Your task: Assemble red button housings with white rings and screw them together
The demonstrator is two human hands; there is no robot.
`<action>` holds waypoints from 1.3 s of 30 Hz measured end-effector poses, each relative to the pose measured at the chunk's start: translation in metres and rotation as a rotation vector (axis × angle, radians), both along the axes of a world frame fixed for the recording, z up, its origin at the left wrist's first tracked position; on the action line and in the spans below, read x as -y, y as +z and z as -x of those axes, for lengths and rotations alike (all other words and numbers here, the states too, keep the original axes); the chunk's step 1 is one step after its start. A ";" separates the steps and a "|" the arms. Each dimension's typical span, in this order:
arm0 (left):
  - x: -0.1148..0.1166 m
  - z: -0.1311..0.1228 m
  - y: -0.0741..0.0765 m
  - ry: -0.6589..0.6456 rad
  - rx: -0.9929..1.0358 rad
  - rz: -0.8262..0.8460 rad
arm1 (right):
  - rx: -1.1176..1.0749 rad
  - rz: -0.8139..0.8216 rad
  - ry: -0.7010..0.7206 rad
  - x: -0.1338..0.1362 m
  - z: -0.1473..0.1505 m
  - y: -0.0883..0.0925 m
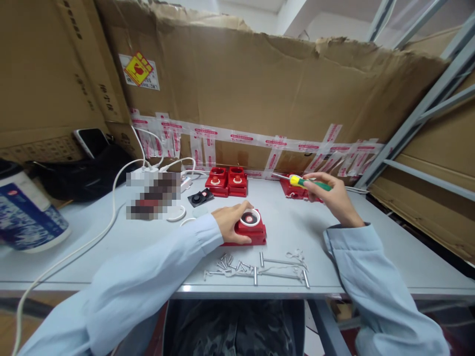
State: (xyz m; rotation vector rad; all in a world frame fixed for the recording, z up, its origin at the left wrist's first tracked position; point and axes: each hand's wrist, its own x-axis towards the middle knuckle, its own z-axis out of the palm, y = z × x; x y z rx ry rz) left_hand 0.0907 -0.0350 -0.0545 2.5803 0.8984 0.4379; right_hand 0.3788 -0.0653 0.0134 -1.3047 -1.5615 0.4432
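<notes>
My left hand (233, 221) is wrapped round a red housing (256, 236) that lies on the table. On top of this housing sits a white ring (251, 217) around a dark round centre. My right hand (331, 194), raised above the table to the right, grips a screwdriver (315, 185) by its green and yellow handle. The screwdriver's metal shaft points left, over another red part (291, 190) near the back. Several loose screws (230, 262) and T-shaped metal rods (278, 260) with thin white strings lie in front of the held housing.
Two more red housings (227, 181) stand at the back, with a black plate (201, 197) beside them. White rings (175, 213), cables (118, 198) and a power strip (185, 183) are to the left. A large cup (31, 210) stands far left. Taped cardboard (241, 89) walls the back.
</notes>
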 end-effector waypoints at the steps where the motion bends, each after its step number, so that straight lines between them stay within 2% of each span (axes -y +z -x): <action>1: -0.002 0.003 0.000 -0.001 0.003 0.001 | -0.130 -0.007 0.043 0.003 0.004 0.003; 3: -0.005 0.008 0.000 0.000 0.010 0.003 | -0.317 0.037 0.163 0.007 0.012 0.004; 5: -0.006 0.012 0.000 0.005 0.010 0.001 | -0.409 0.128 0.290 0.009 0.023 -0.001; 7: -0.007 0.013 0.001 0.010 0.002 -0.007 | -0.402 0.204 0.366 0.011 0.037 -0.013; 11: -0.005 0.012 0.002 0.009 -0.005 -0.007 | -0.275 0.291 0.434 0.015 0.067 -0.036; 15: -0.006 0.012 0.001 -0.001 0.010 -0.005 | -0.299 0.313 0.369 0.017 0.086 -0.046; 19: -0.007 0.012 0.000 -0.028 0.028 -0.001 | -0.282 0.374 0.320 0.016 0.091 -0.050; 28: -0.007 0.012 0.000 -0.021 0.038 -0.002 | -0.300 0.414 0.333 0.018 0.095 -0.052; 39: -0.007 0.011 0.001 -0.019 0.036 0.005 | -0.404 0.369 0.363 0.014 0.086 -0.051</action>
